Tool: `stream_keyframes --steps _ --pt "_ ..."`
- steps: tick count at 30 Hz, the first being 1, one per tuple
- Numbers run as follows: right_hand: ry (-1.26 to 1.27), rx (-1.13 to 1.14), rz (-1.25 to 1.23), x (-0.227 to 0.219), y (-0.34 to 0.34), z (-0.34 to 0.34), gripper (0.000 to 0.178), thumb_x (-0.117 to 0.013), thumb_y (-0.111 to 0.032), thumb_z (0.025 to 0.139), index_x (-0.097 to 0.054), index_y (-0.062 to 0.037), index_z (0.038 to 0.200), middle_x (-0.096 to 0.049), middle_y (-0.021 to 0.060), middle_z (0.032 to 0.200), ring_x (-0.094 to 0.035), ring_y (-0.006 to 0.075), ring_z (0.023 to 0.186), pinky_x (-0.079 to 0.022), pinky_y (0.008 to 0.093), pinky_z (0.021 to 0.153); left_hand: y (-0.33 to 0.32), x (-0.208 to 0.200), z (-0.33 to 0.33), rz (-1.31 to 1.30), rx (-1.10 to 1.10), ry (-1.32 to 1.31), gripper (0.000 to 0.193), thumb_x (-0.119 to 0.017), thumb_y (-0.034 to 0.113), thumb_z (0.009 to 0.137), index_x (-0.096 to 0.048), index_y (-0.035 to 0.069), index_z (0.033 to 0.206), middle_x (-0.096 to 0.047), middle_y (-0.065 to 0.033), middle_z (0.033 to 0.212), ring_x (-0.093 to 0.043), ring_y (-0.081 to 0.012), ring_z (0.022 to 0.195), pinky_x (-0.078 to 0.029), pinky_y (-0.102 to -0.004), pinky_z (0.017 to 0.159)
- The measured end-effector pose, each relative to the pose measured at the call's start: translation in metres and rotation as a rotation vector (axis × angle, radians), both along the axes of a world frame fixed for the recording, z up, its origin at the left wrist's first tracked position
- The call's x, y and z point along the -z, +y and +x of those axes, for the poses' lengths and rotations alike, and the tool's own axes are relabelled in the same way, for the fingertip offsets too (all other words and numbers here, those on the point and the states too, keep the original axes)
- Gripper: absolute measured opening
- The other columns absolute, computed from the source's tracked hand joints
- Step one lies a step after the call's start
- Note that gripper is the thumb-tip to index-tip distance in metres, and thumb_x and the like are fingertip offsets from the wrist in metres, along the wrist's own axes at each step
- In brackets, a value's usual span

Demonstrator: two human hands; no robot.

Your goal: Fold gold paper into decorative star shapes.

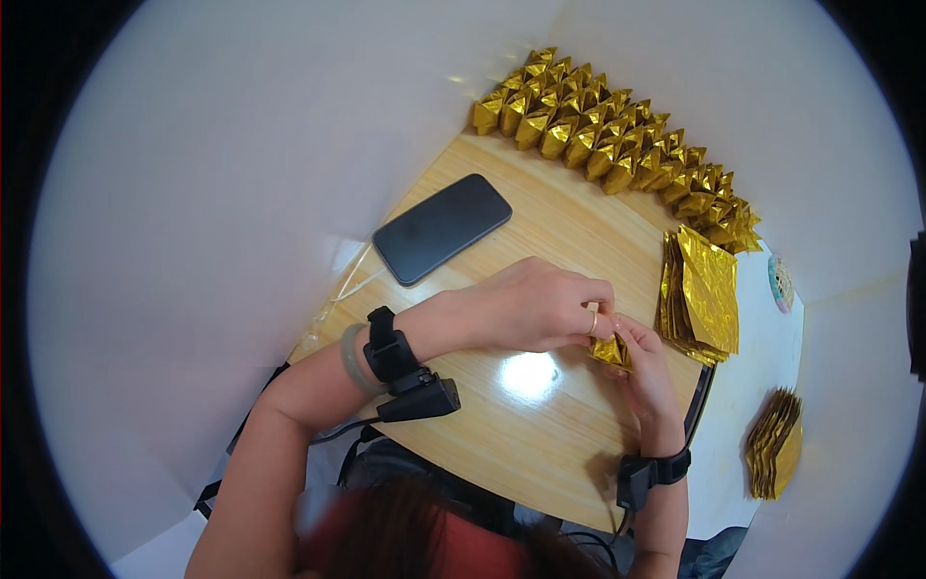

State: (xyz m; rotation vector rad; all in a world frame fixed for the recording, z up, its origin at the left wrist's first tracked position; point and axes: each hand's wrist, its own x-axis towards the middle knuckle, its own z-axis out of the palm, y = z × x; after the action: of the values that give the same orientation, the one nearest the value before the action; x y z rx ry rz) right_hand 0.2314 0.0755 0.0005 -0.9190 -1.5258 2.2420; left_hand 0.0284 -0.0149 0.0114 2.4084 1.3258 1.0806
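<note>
A small folded piece of gold foil paper [611, 353] is pinched between my two hands over the right part of the wooden table. My left hand [545, 307], with a ring on one finger, reaches across from the left and grips its upper side. From below, my right hand [646, 372] has its thumb and fingers closed on the same piece. My fingers hide part of the foil, so its exact shape cannot be made out. Just right of my hands stands a stack of folded gold paper sheets [704, 294].
Rows of folded gold paper ingots [598, 130] line the far edge of the table [463, 415]. A dark phone [444, 229] lies at the left with a white cable. On the white surface at right are another gold paper stack [774, 444] and a small round patterned object [780, 284].
</note>
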Motion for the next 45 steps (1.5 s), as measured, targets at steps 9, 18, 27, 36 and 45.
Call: stream_keyframes --steps 9,18,27,36,45 --pt "-0.050 0.131 1.195 -0.001 -0.011 -0.007 0.016 -0.058 -0.009 0.085 -0.061 -0.0041 0.100 -0.056 0.0097 0.102 -0.053 0.0192 0.085 -0.043 0.0282 0.073 0.003 0.011 -0.008 -0.058 -0.045 0.169 0.011 -0.066 0.019 0.078 -0.060 0.010 0.080 -0.057 -0.0043 0.084 -0.060 -0.0246 0.074 -0.049 -0.0365 0.060" --pt "-0.160 -0.068 1.554 -0.008 -0.014 -0.005 0.028 -0.059 -0.009 0.061 -0.057 -0.0070 0.089 -0.053 0.0133 0.107 -0.046 0.0348 0.102 -0.039 0.0445 0.088 0.005 0.017 -0.007 -0.018 -0.031 0.155 0.011 -0.067 0.019 0.077 -0.062 0.011 0.083 -0.056 -0.0042 0.084 -0.059 -0.0236 0.080 -0.050 -0.0367 0.061" --pt "-0.176 -0.069 1.679 -0.005 -0.012 -0.004 0.023 -0.060 -0.010 0.061 -0.059 -0.0078 0.084 -0.053 0.0124 0.107 -0.046 0.0349 0.103 -0.039 0.0454 0.088 0.004 0.015 -0.008 0.002 -0.056 0.210 0.009 -0.066 0.018 0.076 -0.062 0.011 0.080 -0.056 -0.0042 0.083 -0.058 -0.0234 0.083 -0.051 -0.0361 0.062" --pt "-0.220 -0.105 1.757 -0.008 -0.013 -0.008 0.020 -0.061 -0.008 0.061 -0.058 -0.0075 0.081 -0.055 0.0116 0.109 -0.048 0.0351 0.104 -0.039 0.0455 0.089 0.003 0.010 -0.010 -0.020 -0.047 0.204 0.009 -0.068 0.016 0.073 -0.062 0.010 0.076 -0.056 -0.0035 0.084 -0.056 -0.0226 0.088 -0.050 -0.0353 0.067" --pt "-0.146 -0.158 1.578 -0.010 -0.008 -0.004 0.017 -0.062 -0.007 0.065 -0.060 -0.0062 0.083 -0.058 0.0098 0.091 -0.053 0.0302 0.086 -0.044 0.0397 0.074 0.003 0.009 -0.013 -0.059 -0.037 0.152 0.013 -0.066 0.015 0.075 -0.064 0.008 0.085 -0.057 -0.0054 0.090 -0.056 -0.0237 0.091 -0.050 -0.0362 0.071"
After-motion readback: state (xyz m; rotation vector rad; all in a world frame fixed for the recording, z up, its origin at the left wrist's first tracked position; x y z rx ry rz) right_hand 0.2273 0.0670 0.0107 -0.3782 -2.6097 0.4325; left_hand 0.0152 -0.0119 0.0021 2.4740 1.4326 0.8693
